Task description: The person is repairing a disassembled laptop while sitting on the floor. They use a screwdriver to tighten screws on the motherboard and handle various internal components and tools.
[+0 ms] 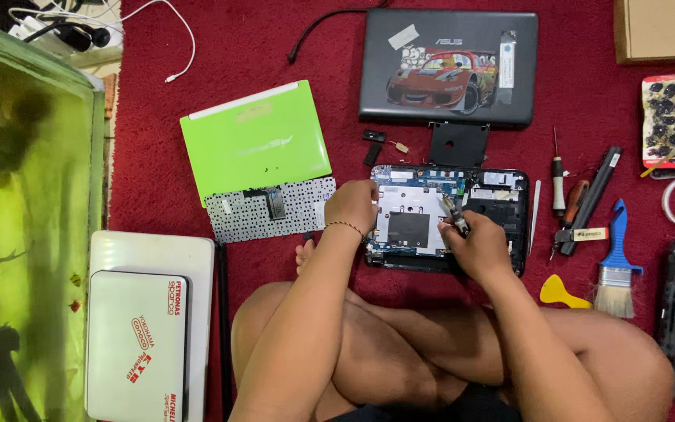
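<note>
We see an opened small laptop lying on the red carpet just in front of the crossed legs, its black plastic shell framing a blue circuit board, a flat silvery metal plate and a dark square patch. The right hand is curled closed around a screwdriver, its metal shaft slanting up and left over the board. The left hand, a thin bracelet at its wrist, rests bent on the shell's left edge, fingers folded down; whether it grips anything we cannot tell. Just left lies a detached keyboard, underside up, speckled white and black, overlapping a glossy lime-green laptop. Above sits a grey laptop with a car sticker. To the right lie a blue-handled brush, a yellow pry tool and more screwdrivers.
</note>
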